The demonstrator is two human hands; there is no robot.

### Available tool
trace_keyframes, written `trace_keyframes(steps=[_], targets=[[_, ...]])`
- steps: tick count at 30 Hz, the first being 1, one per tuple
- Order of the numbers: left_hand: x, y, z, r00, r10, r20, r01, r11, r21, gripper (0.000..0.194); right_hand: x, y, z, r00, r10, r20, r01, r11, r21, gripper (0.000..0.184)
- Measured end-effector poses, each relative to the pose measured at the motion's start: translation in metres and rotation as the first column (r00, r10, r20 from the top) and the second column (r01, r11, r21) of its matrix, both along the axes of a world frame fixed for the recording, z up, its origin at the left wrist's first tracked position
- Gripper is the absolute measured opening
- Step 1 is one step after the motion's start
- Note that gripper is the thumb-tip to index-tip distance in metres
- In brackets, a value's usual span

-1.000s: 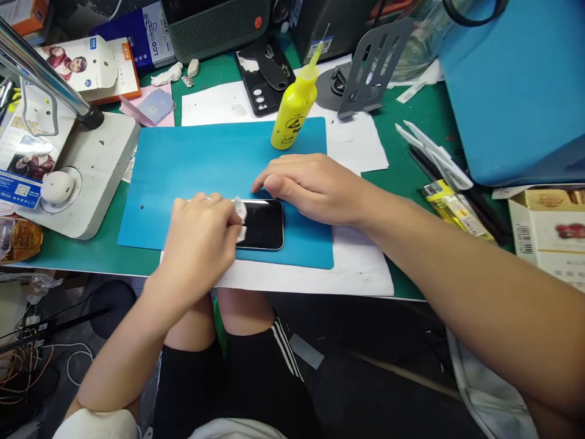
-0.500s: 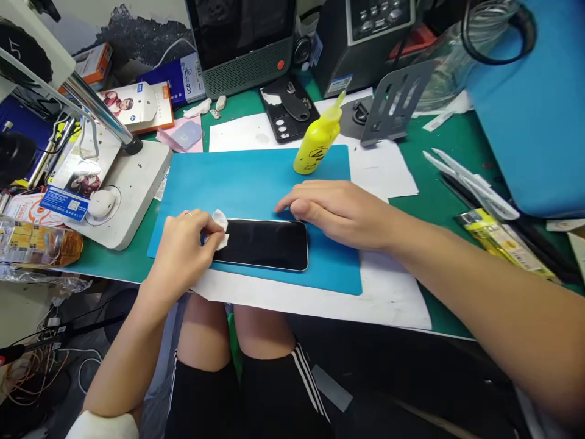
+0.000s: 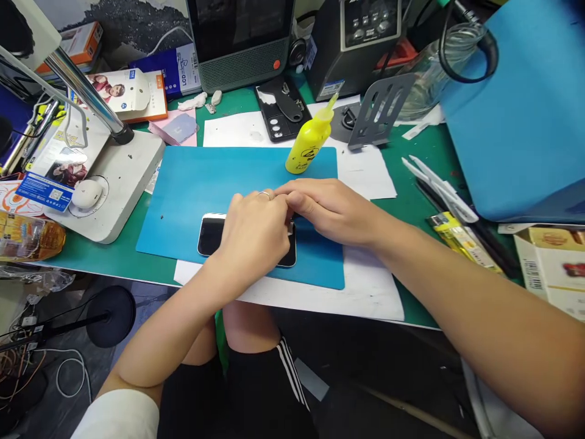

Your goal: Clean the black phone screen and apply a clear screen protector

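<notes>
A phone [image 3: 211,236] with a black screen and pale rim lies flat on the blue mat [image 3: 183,183]. My left hand [image 3: 256,228] is over its right part, fingers closed and turned away from me. A scrap of the white wipe [image 3: 290,228] shows at those fingers; the rest is hidden beneath the hand. My right hand [image 3: 336,210] rests at the phone's far right corner with fingers stretched out, touching or almost touching the left fingers. Behind the hands a yellow squeeze bottle [image 3: 308,143] stands upright on the mat.
A black phone back [image 3: 283,110] lies beyond the mat, near a grey stand [image 3: 381,113]. White tweezers [image 3: 441,189] and a yellow packet [image 3: 464,241] are at the right. On the left stands a white lamp-like base [image 3: 132,164]. The table's front edge is close to my legs.
My left hand has slid right across the phone with the wipe, from its left end to its right end beside my right hand. My right hand has stayed about where it was.
</notes>
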State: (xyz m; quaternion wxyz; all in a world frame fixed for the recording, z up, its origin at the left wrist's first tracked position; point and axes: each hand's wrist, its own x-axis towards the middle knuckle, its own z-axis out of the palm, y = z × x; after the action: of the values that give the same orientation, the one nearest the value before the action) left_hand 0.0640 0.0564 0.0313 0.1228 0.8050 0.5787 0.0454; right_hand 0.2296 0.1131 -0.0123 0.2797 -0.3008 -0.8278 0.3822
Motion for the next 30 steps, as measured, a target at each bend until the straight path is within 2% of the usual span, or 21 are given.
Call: trace_keyframes(steps=[3, 6, 8, 11, 15, 20, 24, 27, 30], targets=[[-0.014, 0.004, 0.003, 1.0, -0.005, 0.005, 0.005, 1.0, 0.008, 0.019, 0.001, 0.0, 0.001, 1.0, -0.01, -0.002, 0.01, 1.0, -0.002, 0.062], [-0.057, 0.005, 0.008, 0.994, 0.093, 0.055, -0.093, 0.996, 0.004, 0.018, 0.001, 0.001, 0.002, 0.999, -0.023, 0.036, 0.023, 1.0, 0.011, 0.066], [-0.084, 0.002, 0.011, 0.979, 0.15, 0.141, -0.149, 0.989, -0.022, 0.018, 0.001, 0.002, 0.002, 0.998, -0.02, 0.064, 0.02, 1.0, 0.011, 0.068], [-0.1, -0.006, 0.012, 0.971, 0.192, 0.14, -0.198, 0.98, 0.026, 0.015, 0.0, 0.003, 0.002, 0.997, -0.011, 0.075, 0.01, 1.0, 0.016, 0.07], [-0.071, -0.007, 0.009, 0.988, 0.134, 0.082, -0.137, 0.99, 0.034, 0.016, 0.0, 0.003, 0.001, 1.0, -0.01, 0.028, 0.01, 1.0, 0.02, 0.074], [-0.027, 0.008, 0.009, 0.993, -0.081, 0.088, 0.089, 0.992, -0.092, 0.018, 0.0, 0.001, -0.001, 0.999, -0.016, -0.039, 0.015, 0.999, -0.031, 0.079], [-0.007, 0.013, 0.008, 0.993, -0.116, 0.036, 0.119, 0.986, -0.117, 0.02, 0.001, 0.001, -0.001, 0.999, -0.012, -0.05, 0.009, 0.998, -0.058, 0.082], [-0.004, 0.008, 0.006, 0.993, -0.12, -0.006, 0.119, 0.991, -0.068, 0.022, 0.002, 0.001, 0.0, 1.0, 0.0, -0.013, -0.001, 0.998, -0.067, 0.089], [-0.025, 0.001, 0.005, 0.996, -0.08, 0.03, 0.081, 0.996, -0.027, 0.019, 0.004, 0.002, 0.001, 0.999, 0.019, 0.037, -0.017, 0.998, -0.062, 0.097]])
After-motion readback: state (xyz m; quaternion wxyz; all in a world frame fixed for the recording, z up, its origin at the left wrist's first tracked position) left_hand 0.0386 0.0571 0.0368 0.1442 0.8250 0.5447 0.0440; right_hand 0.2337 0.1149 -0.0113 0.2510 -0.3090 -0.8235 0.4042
